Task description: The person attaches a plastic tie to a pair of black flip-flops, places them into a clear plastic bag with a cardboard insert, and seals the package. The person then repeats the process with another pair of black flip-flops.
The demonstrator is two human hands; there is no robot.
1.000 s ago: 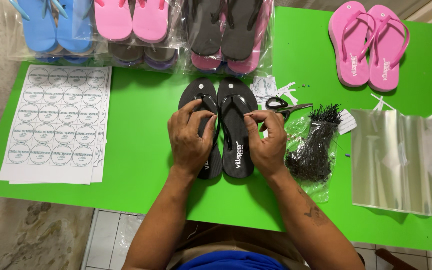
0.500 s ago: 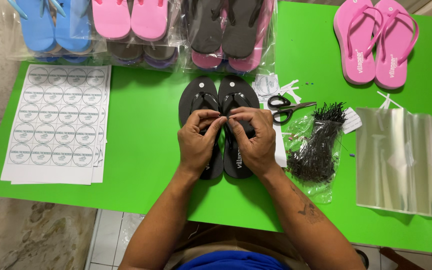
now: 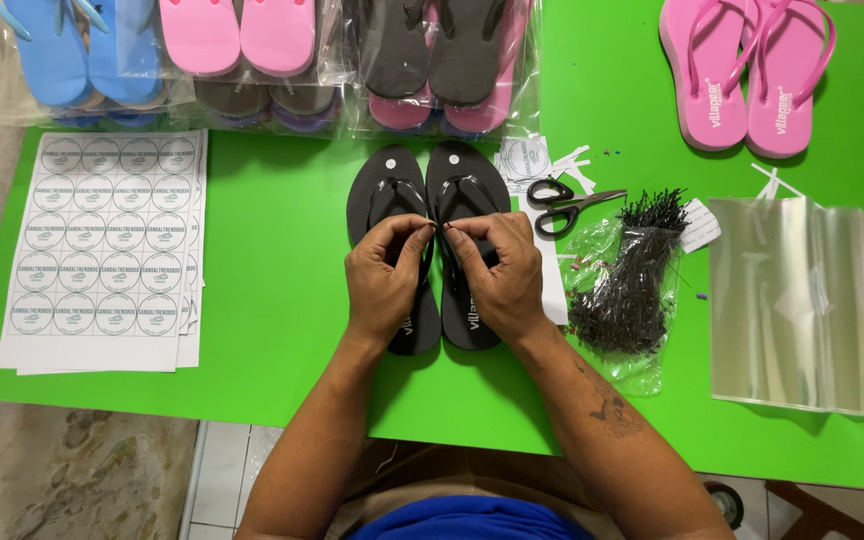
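Note:
A pair of black flip-flops (image 3: 430,190) lies side by side on the green table (image 3: 282,260), toes away from me. My left hand (image 3: 384,282) rests over the left sandal and my right hand (image 3: 500,275) over the right one. Both hands pinch their fingertips together between the two straps, at the middle of the pair. Whatever small item sits between the fingertips is too small to tell. The heels of both sandals stick out below my hands.
A bag of thin black plastic ties (image 3: 624,285) and black scissors (image 3: 562,205) lie to the right. Clear plastic bags (image 3: 812,300) sit further right, pink flip-flops (image 3: 747,75) at the far right. A sheet of round stickers (image 3: 102,245) lies left. Bagged sandals (image 3: 252,60) line the far edge.
My hands came together over the straps: one second ago they were apart on the two sandals, now the fingertips meet at the middle of the pair.

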